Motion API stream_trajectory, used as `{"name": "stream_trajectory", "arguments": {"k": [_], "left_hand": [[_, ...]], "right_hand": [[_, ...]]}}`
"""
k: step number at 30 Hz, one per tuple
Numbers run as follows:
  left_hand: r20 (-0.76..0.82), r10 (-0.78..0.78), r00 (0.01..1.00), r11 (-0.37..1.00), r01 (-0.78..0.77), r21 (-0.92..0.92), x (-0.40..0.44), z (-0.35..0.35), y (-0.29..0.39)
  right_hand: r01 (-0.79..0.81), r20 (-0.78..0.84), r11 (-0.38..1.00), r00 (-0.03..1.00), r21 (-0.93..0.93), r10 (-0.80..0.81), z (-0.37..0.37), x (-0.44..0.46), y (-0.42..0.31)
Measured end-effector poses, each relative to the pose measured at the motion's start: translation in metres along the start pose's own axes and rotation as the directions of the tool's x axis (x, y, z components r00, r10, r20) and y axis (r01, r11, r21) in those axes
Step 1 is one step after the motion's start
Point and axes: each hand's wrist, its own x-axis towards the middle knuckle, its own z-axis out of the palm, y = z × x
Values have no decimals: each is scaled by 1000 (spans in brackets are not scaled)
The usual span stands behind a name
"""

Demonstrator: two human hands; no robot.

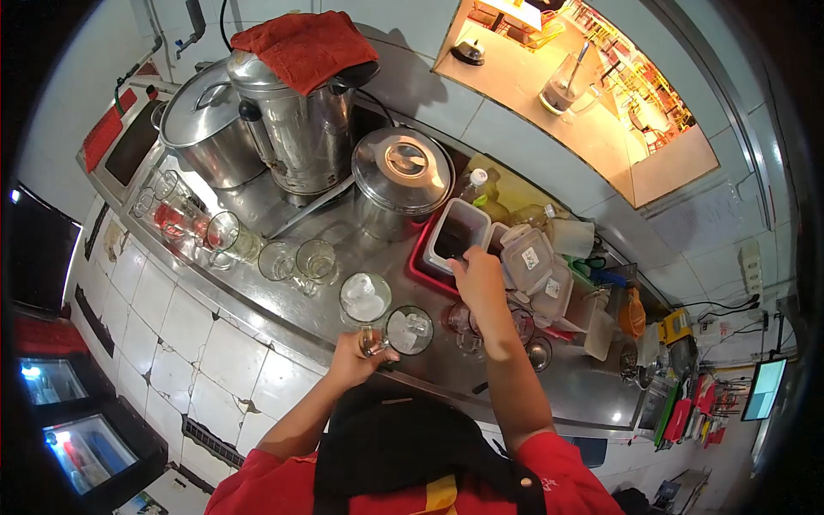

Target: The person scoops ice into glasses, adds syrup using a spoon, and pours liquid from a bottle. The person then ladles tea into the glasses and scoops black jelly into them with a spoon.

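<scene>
Two glass mugs stand side by side near the counter's front edge, one glass of ice and another glass of ice. My left hand is closed around the mug handles below them. Over a white plastic container with dark contents, my right hand reaches in with its fingers pinched; what they hold, if anything, is hidden. This container sits in a red tray. Lidded plastic tubs stand just right of it.
Empty glasses line the counter to the left. Behind them are a lidded pot, a metal urn with a red cloth, and a large pot. A metal cup is beside my right forearm.
</scene>
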Motion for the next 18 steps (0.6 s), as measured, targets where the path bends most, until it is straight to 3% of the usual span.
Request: {"name": "stream_trajectory", "arguments": {"k": [2, 4, 6, 9, 10, 11, 13, 18], "left_hand": [[20, 22, 1000, 996, -20, -88, 3, 2, -1], [23, 57, 998, 997, -55, -51, 8, 4, 1], [29, 99, 995, 995, -99, -15, 17, 6, 10], [42, 142, 989, 990, -143, 21, 26, 11, 19], [61, 129, 990, 991, -128, -24, 32, 14, 13], [79, 118, 990, 991, -113, -67, 36, 17, 8], [98, 112, 989, 992, -106, -69, 41, 21, 5], [205, 64, 977, 994, -44, -100, 54, 18, 3]], "right_hand": [[18, -6, 995, 1000, 95, -18, 2, 18, -2], [38, -19, 981, 999, 191, -35, 3, 41, -2], [-50, -62, 938, 995, 344, 76, 6, 62, 2], [28, -95, 960, 995, 280, -2, 20, 66, 2], [160, -181, 910, 979, 381, -96, 28, 66, 2], [163, -185, 910, 978, 382, -97, 30, 66, 7], [243, -266, 942, 947, 232, -179, 25, 63, 13], [85, -267, 958, 964, 273, -10, -7, 54, 34]]}}
